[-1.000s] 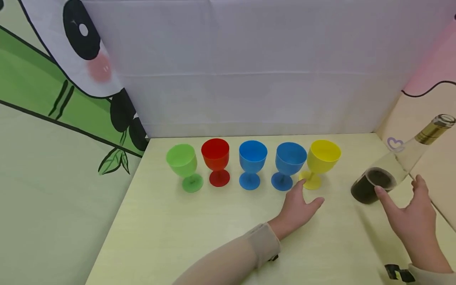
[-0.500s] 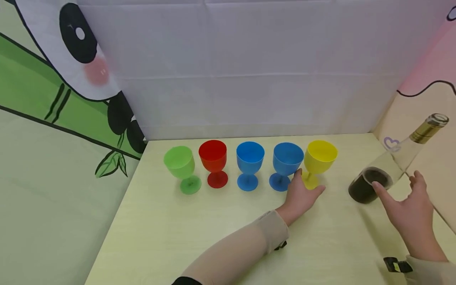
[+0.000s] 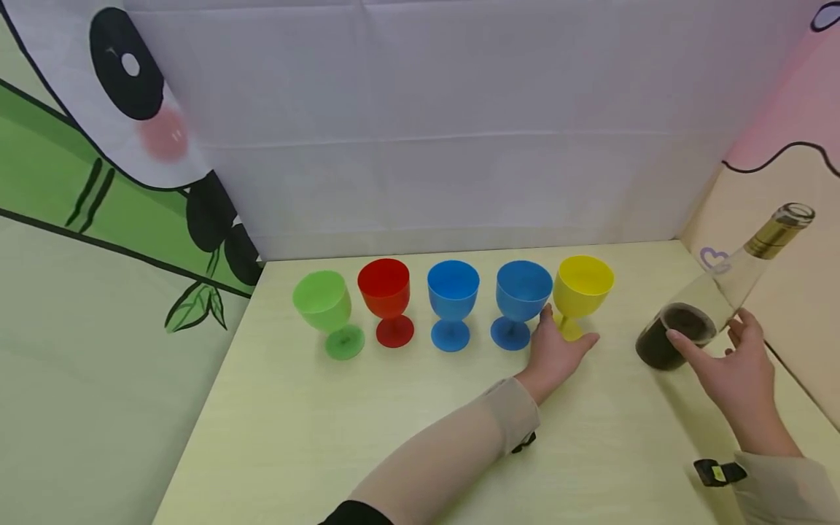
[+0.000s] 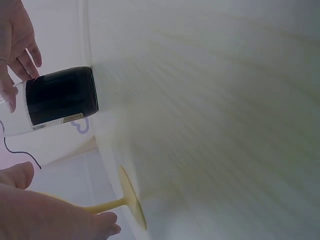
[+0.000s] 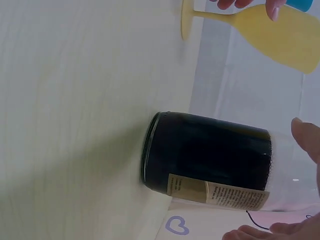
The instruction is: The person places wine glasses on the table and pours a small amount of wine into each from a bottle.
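Observation:
A yellow goblet stands at the right end of a row of goblets. My left hand is at its stem, thumb spread to the right and fingers on the left side, between it and a blue goblet. In the left wrist view, the fingers reach past the yellow stem. A clear glass bottle with dark liquid, a label and a gold neck stands on the table to the right. My right hand is spread around the bottle's near side, thumb and fingers apart.
Left of these stand another blue goblet, a red goblet and a green goblet on the pale table. A white cloth wall rises behind the row, and a printed panel is close beyond the bottle.
My left hand has moved forward and slightly right, up to the yellow goblet's stem. The right hand has come closer around the bottle. The head view has shifted a little.

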The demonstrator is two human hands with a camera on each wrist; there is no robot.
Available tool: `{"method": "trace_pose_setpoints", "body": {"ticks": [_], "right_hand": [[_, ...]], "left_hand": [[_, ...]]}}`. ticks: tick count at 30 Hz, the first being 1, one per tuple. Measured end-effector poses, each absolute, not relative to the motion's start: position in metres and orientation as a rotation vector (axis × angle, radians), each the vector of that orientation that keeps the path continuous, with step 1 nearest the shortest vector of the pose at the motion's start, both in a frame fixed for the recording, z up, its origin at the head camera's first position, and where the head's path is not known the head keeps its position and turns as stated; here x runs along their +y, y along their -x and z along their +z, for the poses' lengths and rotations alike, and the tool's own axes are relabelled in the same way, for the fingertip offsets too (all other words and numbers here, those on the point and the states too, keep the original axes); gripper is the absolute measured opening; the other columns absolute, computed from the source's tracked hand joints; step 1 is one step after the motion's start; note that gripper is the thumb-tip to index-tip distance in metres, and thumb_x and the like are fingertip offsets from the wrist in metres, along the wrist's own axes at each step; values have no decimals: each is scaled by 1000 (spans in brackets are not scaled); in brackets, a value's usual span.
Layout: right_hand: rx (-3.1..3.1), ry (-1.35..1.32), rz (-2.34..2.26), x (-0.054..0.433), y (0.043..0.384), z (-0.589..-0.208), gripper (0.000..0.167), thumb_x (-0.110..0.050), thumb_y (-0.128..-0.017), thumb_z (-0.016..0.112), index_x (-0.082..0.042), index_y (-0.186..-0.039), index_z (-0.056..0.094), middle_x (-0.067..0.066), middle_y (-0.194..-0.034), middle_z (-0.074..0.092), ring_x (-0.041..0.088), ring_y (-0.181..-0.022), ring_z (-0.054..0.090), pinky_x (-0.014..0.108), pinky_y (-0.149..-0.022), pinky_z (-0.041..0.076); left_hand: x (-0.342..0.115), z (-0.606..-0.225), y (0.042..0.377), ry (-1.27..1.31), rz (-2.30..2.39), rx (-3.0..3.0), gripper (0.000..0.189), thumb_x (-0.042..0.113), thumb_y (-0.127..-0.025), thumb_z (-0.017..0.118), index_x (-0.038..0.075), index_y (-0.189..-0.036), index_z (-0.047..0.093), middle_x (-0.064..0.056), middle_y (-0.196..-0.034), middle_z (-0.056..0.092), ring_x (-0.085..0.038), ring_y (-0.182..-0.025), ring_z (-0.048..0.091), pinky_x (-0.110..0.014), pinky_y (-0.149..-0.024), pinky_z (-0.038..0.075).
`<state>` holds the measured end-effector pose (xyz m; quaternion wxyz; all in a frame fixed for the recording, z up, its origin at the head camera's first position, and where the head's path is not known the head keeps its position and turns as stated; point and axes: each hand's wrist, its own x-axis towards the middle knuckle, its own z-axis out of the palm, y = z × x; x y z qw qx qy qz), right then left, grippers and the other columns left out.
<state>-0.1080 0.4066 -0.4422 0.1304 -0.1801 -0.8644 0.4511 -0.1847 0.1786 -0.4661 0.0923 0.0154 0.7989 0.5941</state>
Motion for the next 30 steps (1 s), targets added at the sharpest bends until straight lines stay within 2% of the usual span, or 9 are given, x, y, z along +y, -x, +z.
{"method": "trace_pose_setpoints", "body": {"ticks": [6,13,14,16,18,20,21,22,30], "right_hand": [[-2506,560,1398,408,119,-446,114,-42,-92,74,-8,-161,-10,24,-165,7,43,-149,13,61,-113,23],[-2499,616,1443,408,126,-450,116,-43,-92,74,-8,-161,-12,25,-165,8,45,-148,12,60,-113,26],[-2498,617,1443,408,127,-450,115,-43,-92,74,-8,-161,-11,25,-165,9,45,-148,13,57,-113,28],[-2491,610,1434,408,129,-452,113,-42,-91,76,-9,-162,-6,25,-163,15,44,-148,19,39,-110,38],[-2483,602,1416,408,131,-454,111,-41,-90,78,-10,-163,1,26,-161,23,43,-145,26,20,-97,45],[-2479,595,1391,408,132,-455,110,-40,-88,80,-11,-163,6,25,-159,29,41,-142,34,9,-79,43],[-2479,591,1381,408,133,-456,110,-40,-87,81,-11,-163,7,25,-157,32,41,-139,37,7,-73,41],[-2481,589,1374,409,133,-457,110,-40,-87,81,-11,-163,7,25,-157,33,39,-137,39,7,-72,41],[-2453,570,1373,411,135,-461,105,-39,-86,83,-14,-162,16,22,-150,43,16,-116,50,8,-72,42]], "left_hand": [[187,-471,192,-10,1819,2391,93,32,-86,84,18,-158,27,3,-157,38,-17,-140,41,-37,-113,34],[196,-476,202,34,1956,2395,84,28,-85,86,21,-151,35,7,-148,44,-15,-135,45,-39,-113,35],[197,-477,203,31,1969,2395,83,27,-85,86,21,-150,35,7,-148,44,-15,-134,45,-39,-113,35],[198,-477,205,12,1996,2397,80,25,-85,86,22,-148,37,9,-144,45,-13,-132,46,-38,-113,35],[198,-476,206,-18,2029,2397,76,24,-85,86,24,-144,39,11,-139,47,-12,-129,47,-36,-112,36],[199,-476,207,-48,2052,2394,74,22,-85,86,25,-142,39,13,-134,48,-10,-126,48,-35,-111,37],[200,-476,207,-57,2064,2394,73,22,-84,87,26,-141,40,13,-132,48,-10,-124,49,-34,-110,38],[200,-475,207,-61,2073,2395,73,22,-84,87,26,-140,40,14,-132,48,-10,-124,49,-34,-110,38],[206,-477,207,-82,2099,2415,78,24,-84,87,27,-143,37,14,-134,48,-9,-125,49,-35,-110,38]]}}
